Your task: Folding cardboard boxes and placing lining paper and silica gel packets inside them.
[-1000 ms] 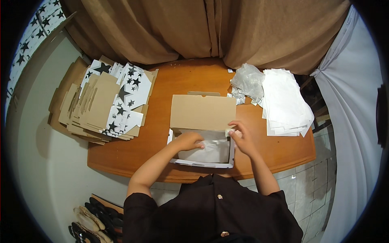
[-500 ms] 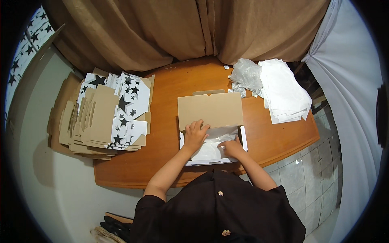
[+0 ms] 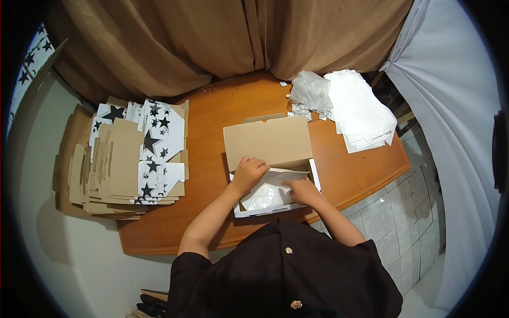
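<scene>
An open cardboard box (image 3: 314,170) lies on the wooden table (image 3: 212,122) in front of me, its brown lid (image 3: 268,142) folded back. White tissue paper (image 3: 270,191) fills the box. My left hand (image 3: 248,174) presses flat on the paper at the box's left side. My right hand (image 3: 303,192) rests on the paper near the front right corner, fingers down on it.
A stack of flat cardboard box blanks (image 3: 124,159) with black star print lies at the table's left. Crumpled clear plastic (image 3: 310,94) and a pile of white paper sheets (image 3: 360,114) sit at the back right. Brown curtains (image 3: 222,37) hang behind. Tiled floor (image 3: 403,222) shows to the right.
Both hands have shifted down into the box onto the tissue paper; my right hand left the lid's edge and moved to the front right. The view also shifted.
</scene>
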The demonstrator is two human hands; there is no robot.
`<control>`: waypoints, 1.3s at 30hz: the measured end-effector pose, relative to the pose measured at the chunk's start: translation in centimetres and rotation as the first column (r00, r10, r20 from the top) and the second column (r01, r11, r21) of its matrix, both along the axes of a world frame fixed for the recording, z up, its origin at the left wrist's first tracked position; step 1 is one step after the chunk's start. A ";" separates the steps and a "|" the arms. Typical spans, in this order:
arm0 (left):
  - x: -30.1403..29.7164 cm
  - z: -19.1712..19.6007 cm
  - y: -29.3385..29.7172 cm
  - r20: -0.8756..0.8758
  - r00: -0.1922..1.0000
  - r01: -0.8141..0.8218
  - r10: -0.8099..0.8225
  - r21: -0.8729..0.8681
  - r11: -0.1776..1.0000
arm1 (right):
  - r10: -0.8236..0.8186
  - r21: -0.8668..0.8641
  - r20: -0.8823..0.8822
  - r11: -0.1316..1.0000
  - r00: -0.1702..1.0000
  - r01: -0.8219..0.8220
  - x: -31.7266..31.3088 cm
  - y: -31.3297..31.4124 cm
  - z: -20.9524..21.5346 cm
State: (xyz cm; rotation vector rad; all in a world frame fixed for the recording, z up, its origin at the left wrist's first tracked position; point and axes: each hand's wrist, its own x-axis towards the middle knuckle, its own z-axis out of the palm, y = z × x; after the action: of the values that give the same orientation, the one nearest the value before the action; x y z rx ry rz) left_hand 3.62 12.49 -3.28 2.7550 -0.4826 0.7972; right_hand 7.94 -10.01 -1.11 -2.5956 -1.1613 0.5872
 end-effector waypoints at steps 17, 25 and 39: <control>-4.3 0.3 -1.6 -0.771 0.568 0.045 -0.287 -0.319 0.947 | -0.202 0.334 -0.091 0.916 0.975 0.221 -0.1 1.1 0.3; -12.3 2.6 0.6 -0.116 0.993 -0.014 -0.033 -0.381 0.924 | -0.195 0.699 0.312 0.710 0.930 -0.086 -1.2 -6.7 -0.5; -13.9 -4.1 0.1 -0.162 0.984 -0.107 0.080 -0.167 0.980 | -0.049 0.445 0.391 0.884 0.919 -0.142 -2.8 -8.5 -5.3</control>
State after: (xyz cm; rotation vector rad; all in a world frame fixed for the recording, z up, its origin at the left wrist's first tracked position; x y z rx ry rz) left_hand -10.24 12.60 -7.38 2.6642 -0.2417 0.6075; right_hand 5.19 -18.47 -6.45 -2.3109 -1.2878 -0.2151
